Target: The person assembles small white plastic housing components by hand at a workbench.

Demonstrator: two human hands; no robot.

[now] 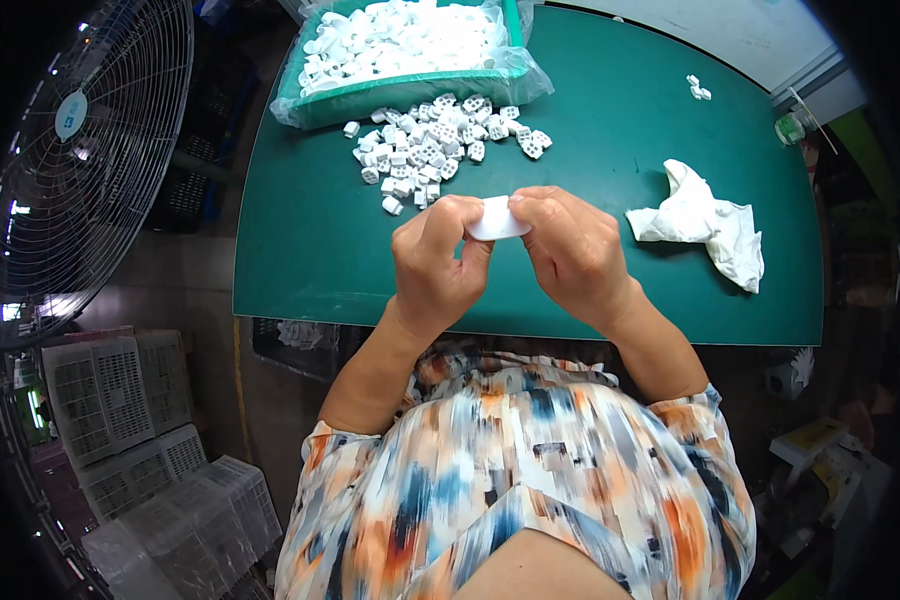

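Observation:
Between my two hands, above the near middle of the green table (340,270), is a smooth white plastic piece (497,219) with a rounded lower edge. My left hand (438,255) pinches its left end between thumb and bent fingers. At its right end, my right hand (577,240) grips it the same way. The fingers cover both ends of the piece. Just beyond my hands lies a loose heap of small white block-shaped parts (425,145), several of them showing holes in their faces.
A green bin (410,92) lined with clear plastic holds many white pieces at the table's far left. A crumpled white cloth (705,220) lies to the right. A few white parts (699,88) sit far right. Left of the table stand a large fan (70,115) and stacked plastic crates (120,395).

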